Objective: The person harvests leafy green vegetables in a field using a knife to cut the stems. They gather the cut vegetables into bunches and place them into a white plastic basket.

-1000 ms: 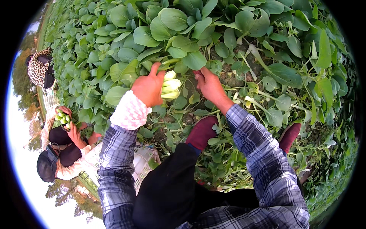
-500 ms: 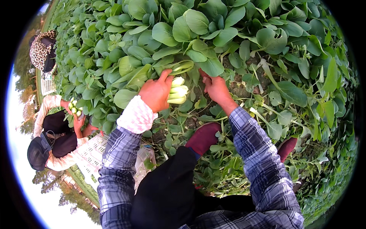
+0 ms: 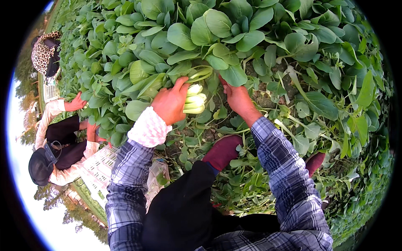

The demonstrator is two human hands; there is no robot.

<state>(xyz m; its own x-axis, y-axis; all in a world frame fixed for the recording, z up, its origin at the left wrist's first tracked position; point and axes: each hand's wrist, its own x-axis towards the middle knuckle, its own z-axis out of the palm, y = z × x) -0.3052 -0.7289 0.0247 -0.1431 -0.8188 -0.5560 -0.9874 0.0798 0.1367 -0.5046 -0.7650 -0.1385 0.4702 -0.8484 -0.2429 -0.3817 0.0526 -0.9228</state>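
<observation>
My left hand is closed round several bok choy heads, their pale cut bases facing right and their leaves spreading left. Its thumb and forefinger lie against the curved stems of a plant just above. To the right, my right hand is closed low down by the soil, its fingertips partly under a broad bok choy leaf. Whatever those fingers grip is hidden. A standing bok choy plant with large round leaves rises just beyond both hands.
Dense bok choy fills the far side. Cut leaves and weeds litter the soil near my dark red shoe. At left, a co-worker in a black hat crouches by pale crates. Another person in a leopard-print covering is farther off.
My hands stay nearly in place, the right one shifting only slightly at the plant's base. The co-worker's bunch is out of sight, and one of their hands now reaches over the leaves, fingers spread.
</observation>
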